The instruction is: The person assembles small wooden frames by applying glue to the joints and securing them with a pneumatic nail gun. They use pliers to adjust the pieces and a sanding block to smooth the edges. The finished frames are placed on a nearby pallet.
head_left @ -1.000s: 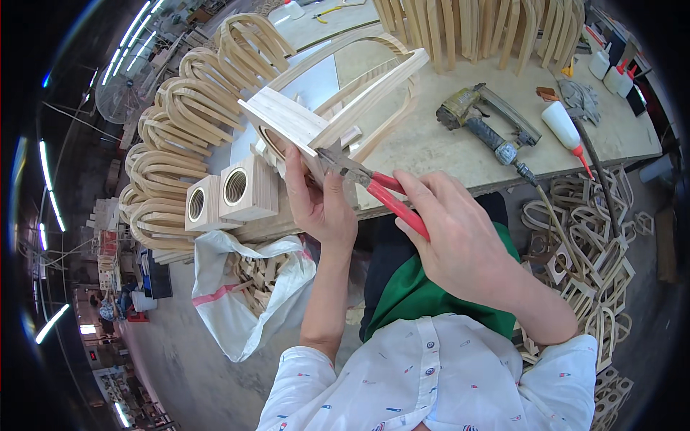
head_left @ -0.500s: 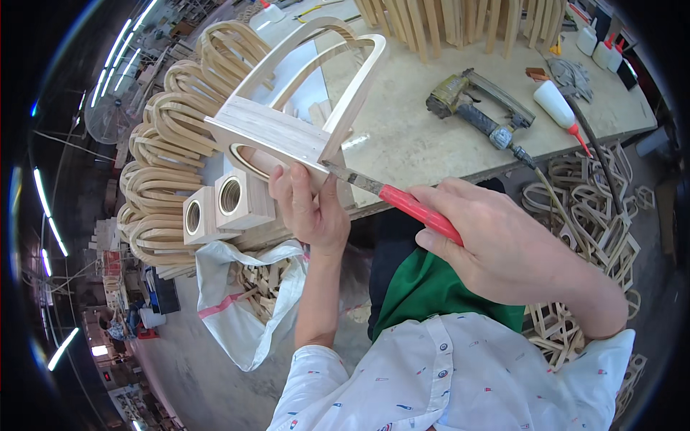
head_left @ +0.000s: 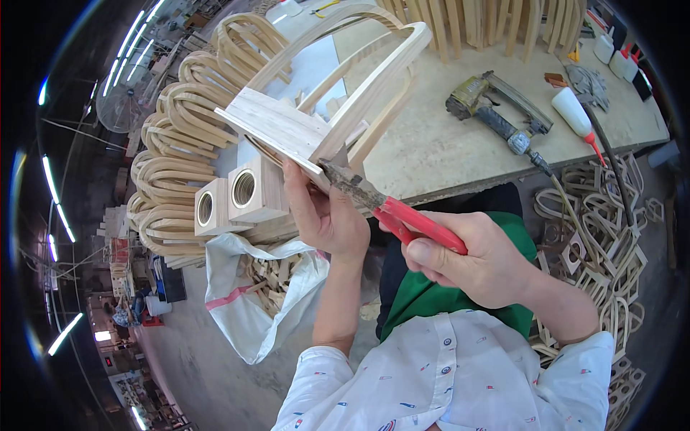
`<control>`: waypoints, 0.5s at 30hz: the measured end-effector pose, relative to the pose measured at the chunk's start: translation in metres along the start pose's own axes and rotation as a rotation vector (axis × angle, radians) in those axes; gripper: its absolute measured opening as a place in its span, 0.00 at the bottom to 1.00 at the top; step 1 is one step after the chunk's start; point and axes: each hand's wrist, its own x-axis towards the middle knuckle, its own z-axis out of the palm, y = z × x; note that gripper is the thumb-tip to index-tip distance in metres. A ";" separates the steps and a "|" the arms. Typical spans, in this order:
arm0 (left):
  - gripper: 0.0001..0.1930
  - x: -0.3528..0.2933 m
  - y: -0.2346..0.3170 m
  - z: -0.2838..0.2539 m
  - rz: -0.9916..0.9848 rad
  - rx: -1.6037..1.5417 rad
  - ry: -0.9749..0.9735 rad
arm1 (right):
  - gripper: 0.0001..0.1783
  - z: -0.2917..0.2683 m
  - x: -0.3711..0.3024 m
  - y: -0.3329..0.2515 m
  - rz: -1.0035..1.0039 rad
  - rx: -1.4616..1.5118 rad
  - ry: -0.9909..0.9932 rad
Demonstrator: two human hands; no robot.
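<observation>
My left hand (head_left: 325, 219) grips a pale wooden frame (head_left: 277, 123) from below, at the near corner of its flat board. Arched wooden bars rise from that board, and the frame is held tilted over the table's near edge. In my right hand (head_left: 471, 251) is a pair of red-handled pliers (head_left: 424, 224), fingers wrapped round the handles. The worn, dark jaws reach the board's corner, just above my left fingers. Whether they bite on anything there is too small to tell. Two wooden blocks with round, ringed holes (head_left: 255, 190) stand left of my left hand.
Bent wooden arches (head_left: 188, 115) line the table's left side. A nail gun (head_left: 496, 115) with a hose and a white glue bottle (head_left: 573, 111) lie on the table (head_left: 424, 154) at right. Below hangs a white sack of offcuts (head_left: 244, 316); wooden frames pile up (head_left: 604, 237) on the right.
The pliers have turned, so both handles and the broad jaws now show. The frame has tilted in my left hand, and the round opening under its board is now mostly hidden.
</observation>
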 end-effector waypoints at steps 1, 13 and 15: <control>0.33 0.001 0.004 0.002 -0.010 -0.017 -0.003 | 0.15 0.000 0.002 0.006 0.036 0.171 -0.022; 0.36 0.006 0.012 0.013 -0.186 -0.203 0.080 | 0.30 -0.008 0.001 0.001 -0.604 -1.069 0.440; 0.35 0.011 0.016 0.012 -0.217 -0.207 0.088 | 0.30 -0.017 0.003 -0.006 -0.696 -1.236 0.525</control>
